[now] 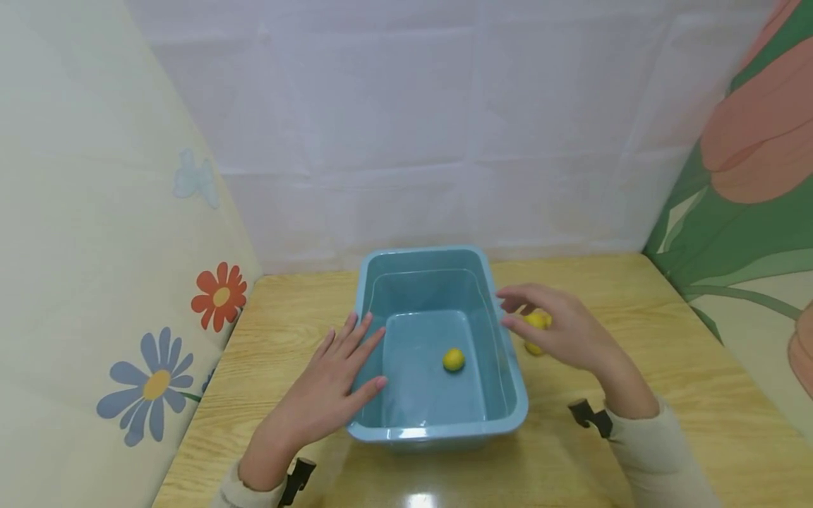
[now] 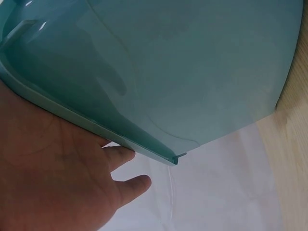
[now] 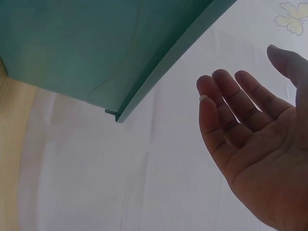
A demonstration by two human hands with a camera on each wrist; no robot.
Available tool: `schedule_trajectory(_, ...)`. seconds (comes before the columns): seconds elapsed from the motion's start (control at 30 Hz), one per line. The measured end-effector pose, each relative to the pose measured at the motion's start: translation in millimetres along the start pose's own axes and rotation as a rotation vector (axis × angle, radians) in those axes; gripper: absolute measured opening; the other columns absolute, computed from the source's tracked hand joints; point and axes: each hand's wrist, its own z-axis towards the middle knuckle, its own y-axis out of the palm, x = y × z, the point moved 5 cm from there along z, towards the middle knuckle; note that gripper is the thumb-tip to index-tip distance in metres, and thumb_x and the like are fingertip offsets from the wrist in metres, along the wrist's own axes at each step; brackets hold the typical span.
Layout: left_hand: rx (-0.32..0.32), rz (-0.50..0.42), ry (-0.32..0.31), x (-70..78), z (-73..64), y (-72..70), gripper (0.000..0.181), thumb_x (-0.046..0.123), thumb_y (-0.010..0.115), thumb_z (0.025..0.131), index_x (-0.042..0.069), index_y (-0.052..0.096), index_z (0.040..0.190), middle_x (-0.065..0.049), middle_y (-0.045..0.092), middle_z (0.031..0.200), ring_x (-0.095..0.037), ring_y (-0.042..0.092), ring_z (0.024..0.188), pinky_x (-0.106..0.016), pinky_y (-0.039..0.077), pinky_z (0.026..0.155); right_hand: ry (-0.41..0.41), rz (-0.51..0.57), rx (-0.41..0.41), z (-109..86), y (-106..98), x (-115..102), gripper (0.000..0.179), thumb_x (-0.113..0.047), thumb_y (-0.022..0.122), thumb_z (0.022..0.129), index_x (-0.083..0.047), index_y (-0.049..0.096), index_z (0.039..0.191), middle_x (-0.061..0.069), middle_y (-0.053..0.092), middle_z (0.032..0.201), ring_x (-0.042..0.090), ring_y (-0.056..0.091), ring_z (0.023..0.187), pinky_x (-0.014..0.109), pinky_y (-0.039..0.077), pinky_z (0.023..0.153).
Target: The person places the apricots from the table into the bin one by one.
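Left hand [image 1: 320, 401]: spread wide over tub's [image 1: 438, 430] rim
Right hand [image 1: 564, 328]: loosely curved near yellow objects [image 1: 540, 319]
Tub: yellow ball [image 1: 454, 360] contained

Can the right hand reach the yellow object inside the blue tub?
Probably yes: the right hand looks empty and the blue tub is open-topped, though its right rim lies between hand and yellow object.

White glare marks the tub rim [image 1: 438, 431] and tabletop [image 1: 420, 499]; wrist views are dimmer.
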Motion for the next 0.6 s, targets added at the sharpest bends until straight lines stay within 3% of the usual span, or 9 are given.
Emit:
schedule_trajectory(0.37, 0.005, -0.009, 0.007, -0.5, 0.2, 0.8, 0.072, 0.057, 0.046, 0.103, 0.022, 0.027, 0.162, 0.003, 0.008, 0.170, -0.026, 0.002, 0.157, -0.061, 0.010, 0.123, 0.090, -0.057, 0.020, -13.8, -12.2, 29.1, 0.036, -0.026, 0.067, 0.100, -0.012, 0.063, 0.133, -0.002, 0.073, 0.113, 0.014, 0.068, 0.096, 0.041, 0.058, 0.082)
schedule_trajectory(0.6, 0.005, -0.017, 0.010, -0.8, 0.5, 0.9, 0.071, 0.055, 0.049, 0.103, 0.022, 0.027, 0.162, 0.003, 0.008, 0.170, -0.026, 0.001, 0.157, -0.061, 0.009, 0.123, 0.141, -0.074, 0.042, -27.4, -18.3, 52.6, 0.038, -0.025, 0.066, 0.100, -0.010, 0.062, 0.135, 0.004, 0.072, 0.120, 0.019, 0.068, 0.096, 0.043, 0.055, 0.081)
